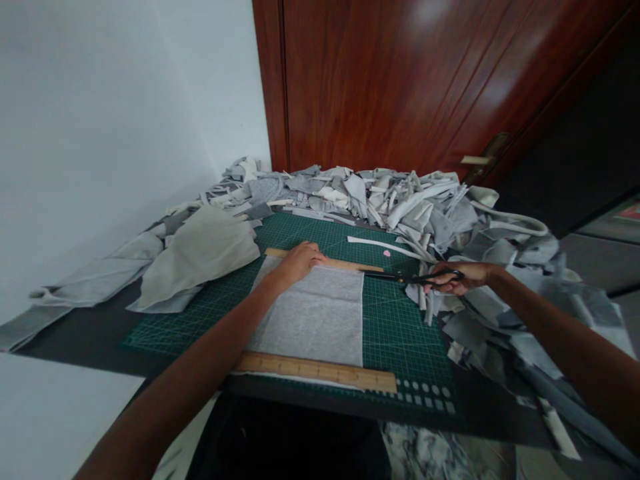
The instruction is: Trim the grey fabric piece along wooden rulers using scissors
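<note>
A light grey piece of fabric point(320, 313) lies flat on a green cutting mat point(395, 313). My left hand point(300, 259) rests on its far edge, pressing down at a thin wooden ruler point(345, 265), fingers laid out and holding nothing. In my right hand point(457, 278) is a pair of black-handled scissors point(395, 276), fingers closed round the handles. The blades point left and reach the fabric's far right corner, beside the ruler; how far apart they are is hard to see. A wider wooden ruler point(320, 371) lies across the fabric's near edge.
Grey and white fabric scraps point(350, 190) heap along the back and right of the dark table point(100, 343). Larger cream cloth point(203, 250) lies at the left. A white strip point(383, 245) and a small pink piece point(387, 253) lie on the mat. Behind stands a wooden door point(380, 87).
</note>
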Motion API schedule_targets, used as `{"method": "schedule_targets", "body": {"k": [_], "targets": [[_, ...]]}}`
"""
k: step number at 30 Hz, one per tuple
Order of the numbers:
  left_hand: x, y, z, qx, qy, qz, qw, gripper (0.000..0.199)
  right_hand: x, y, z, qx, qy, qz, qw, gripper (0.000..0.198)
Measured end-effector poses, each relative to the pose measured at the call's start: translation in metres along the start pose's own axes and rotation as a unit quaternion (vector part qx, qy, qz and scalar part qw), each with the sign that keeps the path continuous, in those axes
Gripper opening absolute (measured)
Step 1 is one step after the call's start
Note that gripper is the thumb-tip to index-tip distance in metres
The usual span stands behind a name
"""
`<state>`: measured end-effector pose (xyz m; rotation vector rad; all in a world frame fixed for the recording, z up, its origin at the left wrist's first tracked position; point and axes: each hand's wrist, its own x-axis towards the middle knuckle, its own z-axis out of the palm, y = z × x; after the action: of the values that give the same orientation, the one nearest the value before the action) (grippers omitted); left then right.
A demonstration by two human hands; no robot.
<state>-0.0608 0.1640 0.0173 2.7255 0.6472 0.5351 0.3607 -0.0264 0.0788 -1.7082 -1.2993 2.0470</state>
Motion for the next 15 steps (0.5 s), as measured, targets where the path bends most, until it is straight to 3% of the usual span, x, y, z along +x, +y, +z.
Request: {"method": "schedule_targets", "body": {"k": [3, 15], "targets": [[-0.0004, 0.0005, -0.0007, 0.001, 0.000, -0.001, 1.000, 0.027, 0.0029, 0.0039, -0.0057, 0.004, -0.031, -0.016, 0.999, 0.058], [0.0004, -0.0051, 0.0051, -0.011, 0.004, -0.006, 1.000, 0.026, -0.0007, -0.0019, -0.0022, -0.005, -0.023, 0.007, 1.000, 0.059]]}}
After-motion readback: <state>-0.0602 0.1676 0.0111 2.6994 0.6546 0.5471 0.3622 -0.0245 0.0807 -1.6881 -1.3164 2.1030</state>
